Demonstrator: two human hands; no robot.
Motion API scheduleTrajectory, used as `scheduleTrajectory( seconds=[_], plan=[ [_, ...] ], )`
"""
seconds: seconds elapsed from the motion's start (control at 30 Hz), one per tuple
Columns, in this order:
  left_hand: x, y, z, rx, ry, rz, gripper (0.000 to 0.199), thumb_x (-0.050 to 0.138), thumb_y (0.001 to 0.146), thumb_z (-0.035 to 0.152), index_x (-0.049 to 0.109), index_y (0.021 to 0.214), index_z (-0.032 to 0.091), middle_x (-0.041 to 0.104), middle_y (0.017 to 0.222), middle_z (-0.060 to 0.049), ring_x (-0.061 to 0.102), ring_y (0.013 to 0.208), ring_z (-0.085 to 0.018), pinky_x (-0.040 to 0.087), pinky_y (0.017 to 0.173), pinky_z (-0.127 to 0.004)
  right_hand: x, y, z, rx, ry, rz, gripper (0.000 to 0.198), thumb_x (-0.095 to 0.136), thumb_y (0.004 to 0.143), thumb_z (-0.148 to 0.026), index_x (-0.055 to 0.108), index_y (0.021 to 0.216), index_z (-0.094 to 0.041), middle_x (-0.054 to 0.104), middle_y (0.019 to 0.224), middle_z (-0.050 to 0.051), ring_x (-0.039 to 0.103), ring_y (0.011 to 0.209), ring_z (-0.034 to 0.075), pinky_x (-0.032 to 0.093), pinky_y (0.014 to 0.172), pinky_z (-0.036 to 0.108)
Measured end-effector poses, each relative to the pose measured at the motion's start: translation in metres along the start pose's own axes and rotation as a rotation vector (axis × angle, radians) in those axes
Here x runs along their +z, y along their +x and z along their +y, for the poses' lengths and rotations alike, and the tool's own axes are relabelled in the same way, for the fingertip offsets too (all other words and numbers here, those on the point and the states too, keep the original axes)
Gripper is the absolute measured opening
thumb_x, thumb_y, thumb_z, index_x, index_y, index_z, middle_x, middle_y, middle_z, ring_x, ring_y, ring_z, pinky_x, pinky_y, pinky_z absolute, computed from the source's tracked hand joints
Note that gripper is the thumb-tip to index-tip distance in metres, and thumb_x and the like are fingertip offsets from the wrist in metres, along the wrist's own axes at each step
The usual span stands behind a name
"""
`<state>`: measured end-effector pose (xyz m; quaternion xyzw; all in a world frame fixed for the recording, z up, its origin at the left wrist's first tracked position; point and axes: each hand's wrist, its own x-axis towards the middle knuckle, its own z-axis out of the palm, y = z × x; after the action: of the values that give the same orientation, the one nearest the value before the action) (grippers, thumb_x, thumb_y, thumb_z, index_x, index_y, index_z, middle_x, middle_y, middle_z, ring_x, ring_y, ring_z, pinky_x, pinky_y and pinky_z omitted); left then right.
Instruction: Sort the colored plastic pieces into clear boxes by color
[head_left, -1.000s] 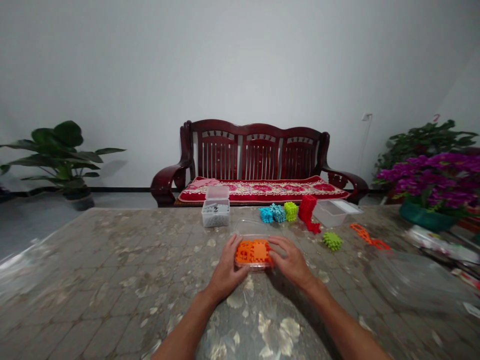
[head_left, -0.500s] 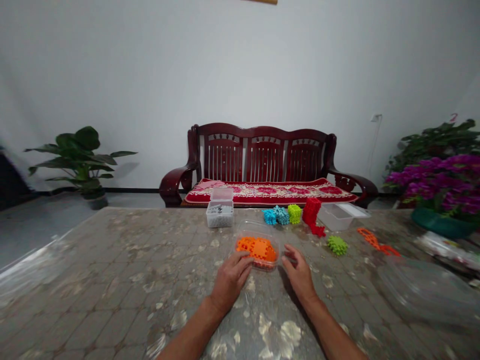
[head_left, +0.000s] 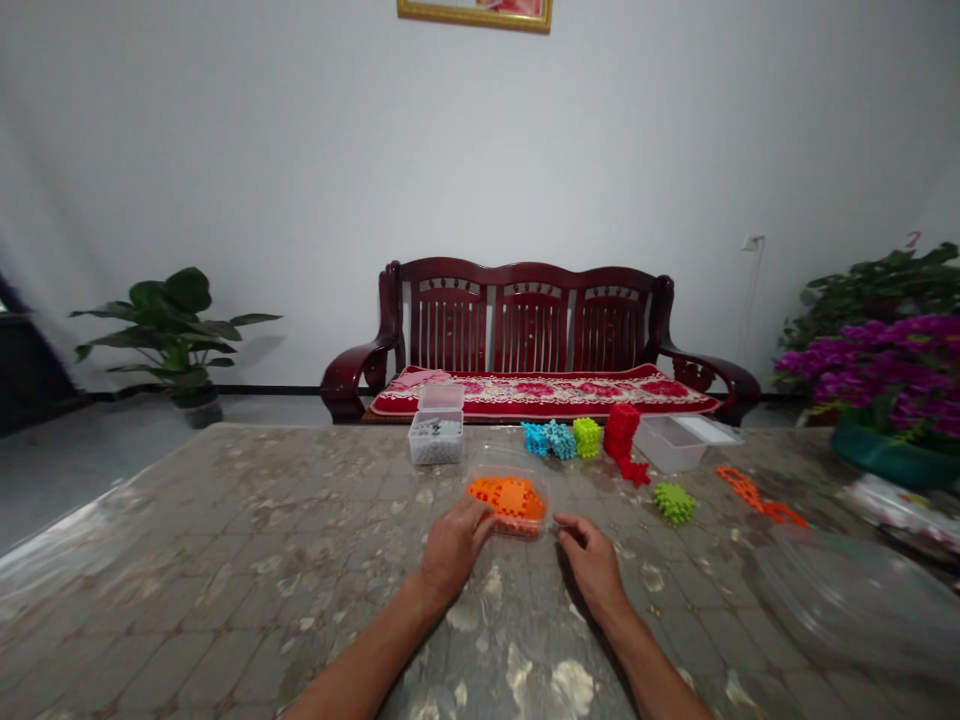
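Observation:
A clear plastic container (head_left: 527, 530) holding orange interlocking pieces (head_left: 513, 496) stands on the table in front of me. My left hand (head_left: 452, 545) is closed at its front left corner, thumb and fingers on the rim. My right hand (head_left: 590, 562) rests just right of the container, fingers loosely stretched and apart, with nothing visible in it. Beyond the container are blue piece clusters (head_left: 550, 438), a yellow-green cube (head_left: 586, 437) and a red built shape (head_left: 622, 434). A green spiky block (head_left: 674, 502) sits to the right.
A small lidded box (head_left: 436, 447) with grey pieces stands behind left. On the right are an open clear box (head_left: 670, 446), an orange chain of pieces (head_left: 759, 497), a large clear lid (head_left: 855, 590) and a flower pot (head_left: 892, 452). A wooden bench (head_left: 492, 310) stands past the table.
The view has tilted up slightly, bringing more of the picture frame into sight. My left hand stays at the container's corner; my right hand's fingers have drawn a little closer together.

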<state>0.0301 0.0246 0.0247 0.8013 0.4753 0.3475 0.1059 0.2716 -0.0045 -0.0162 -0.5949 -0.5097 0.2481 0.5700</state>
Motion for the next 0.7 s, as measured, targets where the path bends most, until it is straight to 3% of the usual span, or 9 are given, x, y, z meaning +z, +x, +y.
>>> scheduleTrajectory(
  seconds=[0.33,0.7],
  plan=[
    [0.010,0.014,-0.005,-0.014,0.043,0.080,0.016,0.054,0.096,0.027,0.070,0.091,0.024,0.073,0.092,-0.007,0.071,0.088,-0.025,0.054,0.077,-0.032,0.002,-0.002,-0.003,0.014,0.018,-0.018,0.031,0.059,0.074,-0.041,0.080,0.088,-0.023,0.080,0.095,0.010,0.074,0.093,0.030,0.057,0.092,0.047],
    [0.010,0.014,-0.006,-0.010,0.050,0.060,0.012,0.057,0.096,0.026,0.067,0.093,0.022,0.072,0.094,-0.006,0.071,0.090,-0.024,0.052,0.079,-0.031,0.002,-0.002,-0.008,0.043,0.015,-0.048,0.033,0.058,0.071,-0.039,0.080,0.088,-0.021,0.079,0.094,0.010,0.072,0.093,0.029,0.055,0.092,0.042]
  ],
)
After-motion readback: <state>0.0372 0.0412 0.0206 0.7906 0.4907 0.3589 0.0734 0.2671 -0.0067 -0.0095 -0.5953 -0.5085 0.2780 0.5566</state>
